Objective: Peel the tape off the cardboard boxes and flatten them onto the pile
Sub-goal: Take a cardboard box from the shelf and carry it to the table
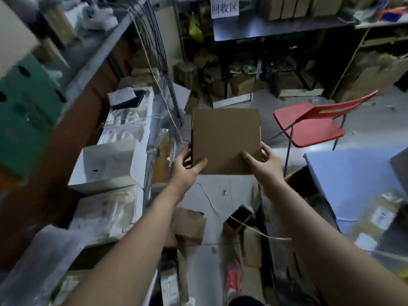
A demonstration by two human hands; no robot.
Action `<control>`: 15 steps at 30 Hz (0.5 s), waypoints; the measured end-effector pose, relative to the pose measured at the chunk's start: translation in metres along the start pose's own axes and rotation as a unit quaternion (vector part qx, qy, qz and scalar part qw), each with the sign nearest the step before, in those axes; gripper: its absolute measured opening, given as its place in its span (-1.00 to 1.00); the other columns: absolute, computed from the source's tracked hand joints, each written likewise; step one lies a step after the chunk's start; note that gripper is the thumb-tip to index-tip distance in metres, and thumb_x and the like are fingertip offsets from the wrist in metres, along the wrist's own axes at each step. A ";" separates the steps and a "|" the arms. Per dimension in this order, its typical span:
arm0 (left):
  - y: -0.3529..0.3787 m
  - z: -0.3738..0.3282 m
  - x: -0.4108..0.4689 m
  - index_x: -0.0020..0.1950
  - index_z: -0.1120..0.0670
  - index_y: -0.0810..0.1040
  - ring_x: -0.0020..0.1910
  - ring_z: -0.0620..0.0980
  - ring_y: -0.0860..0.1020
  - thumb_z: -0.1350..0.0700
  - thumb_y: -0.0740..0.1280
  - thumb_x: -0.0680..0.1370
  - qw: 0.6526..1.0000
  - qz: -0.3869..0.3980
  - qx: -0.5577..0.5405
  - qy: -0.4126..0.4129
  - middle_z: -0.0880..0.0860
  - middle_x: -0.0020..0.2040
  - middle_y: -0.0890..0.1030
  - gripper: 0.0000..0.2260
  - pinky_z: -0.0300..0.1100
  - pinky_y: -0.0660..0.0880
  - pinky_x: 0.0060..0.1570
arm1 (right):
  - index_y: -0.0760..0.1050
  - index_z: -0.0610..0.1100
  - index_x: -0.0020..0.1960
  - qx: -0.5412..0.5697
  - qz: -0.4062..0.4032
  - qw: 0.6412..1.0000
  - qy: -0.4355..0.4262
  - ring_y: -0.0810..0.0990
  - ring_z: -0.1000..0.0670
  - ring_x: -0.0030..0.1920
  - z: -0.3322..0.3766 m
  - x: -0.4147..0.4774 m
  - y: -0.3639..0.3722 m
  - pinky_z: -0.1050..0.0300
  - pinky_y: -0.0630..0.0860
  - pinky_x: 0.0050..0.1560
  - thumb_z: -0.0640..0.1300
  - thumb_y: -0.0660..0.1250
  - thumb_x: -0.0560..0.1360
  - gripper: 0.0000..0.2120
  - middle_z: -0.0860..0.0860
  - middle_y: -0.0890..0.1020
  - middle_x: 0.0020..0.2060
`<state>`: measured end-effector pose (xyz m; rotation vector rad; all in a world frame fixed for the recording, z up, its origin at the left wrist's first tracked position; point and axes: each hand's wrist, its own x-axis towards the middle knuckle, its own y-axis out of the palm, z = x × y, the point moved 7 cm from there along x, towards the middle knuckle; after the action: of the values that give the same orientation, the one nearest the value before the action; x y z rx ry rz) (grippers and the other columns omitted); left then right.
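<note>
Fingers of my left hand are gripping the near-left corner of the box, thumb lying on its top face, and my right hand is pinching the near-right corner the same way. I am holding it out in the air in front of me, above the floor. Two corner grips are, I think, steadying it so I can turn it and hunt for tape. I am seeing none on the face toward me.

Beyond it, the pile of cardboard is lying under the shelves. A red chair is standing just right of the box, near the blue desk. Small cartons and a cord are cluttering the floor near my shoe, so I am expecting to step carefully.
</note>
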<state>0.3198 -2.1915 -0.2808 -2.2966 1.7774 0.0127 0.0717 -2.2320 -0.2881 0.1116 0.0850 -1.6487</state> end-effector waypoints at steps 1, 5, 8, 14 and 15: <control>0.001 -0.005 0.019 0.34 -0.09 0.49 0.12 -0.22 0.64 0.11 0.53 0.52 1.000 0.003 0.008 0.003 -0.17 0.19 0.64 -0.56 -0.10 0.58 0.22 | 0.49 -0.06 0.43 0.008 0.000 1.000 0.002 0.71 0.07 0.06 0.003 0.017 0.003 0.23 0.64 -0.01 -0.12 0.55 0.48 -0.45 0.02 0.70 0.12; 0.007 -0.036 0.079 0.31 -0.10 0.51 0.21 -0.07 0.63 0.15 0.52 0.53 0.999 0.001 0.019 0.029 -0.08 0.22 0.64 -0.60 -0.07 0.56 0.27 | 0.52 -0.06 0.38 0.033 0.009 0.999 -0.006 0.70 0.15 0.00 0.026 0.077 0.015 0.31 0.61 -0.07 -0.17 0.53 0.49 -0.52 0.06 0.70 0.07; 0.015 -0.060 0.116 0.45 0.01 0.47 0.22 -0.08 0.62 0.11 0.52 0.53 0.998 0.006 0.034 0.046 -0.05 0.28 0.63 -0.49 -0.05 0.55 0.29 | 0.53 -0.06 0.39 0.043 0.013 0.999 -0.017 0.71 0.12 0.01 0.046 0.114 0.017 0.22 0.63 0.05 -0.18 0.52 0.49 -0.51 0.05 0.71 0.07; 0.041 -0.100 0.200 0.52 -0.08 0.40 0.29 -0.05 0.57 -0.02 0.57 0.47 0.997 0.026 0.052 0.059 -0.07 0.35 0.58 -0.34 0.01 0.50 0.35 | 0.55 -0.06 0.35 0.062 -0.014 0.997 -0.035 0.71 0.12 -0.01 0.077 0.188 0.009 0.17 0.65 0.07 -0.16 0.53 0.49 -0.55 0.05 0.72 0.04; 0.048 -0.106 0.217 0.54 -0.08 0.38 0.30 -0.04 0.56 -0.04 0.57 0.46 0.996 0.030 0.052 0.061 -0.07 0.36 0.57 -0.30 0.03 0.50 0.35 | 0.55 -0.07 0.34 0.065 -0.022 0.997 -0.037 0.71 0.14 -0.03 0.080 0.201 0.007 0.20 0.65 0.03 -0.17 0.53 0.49 -0.56 0.05 0.72 0.04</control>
<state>0.3165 -2.4292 -0.2195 -2.2134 1.8568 -0.2096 0.0613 -2.4417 -0.2334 0.1489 -0.0776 -1.6992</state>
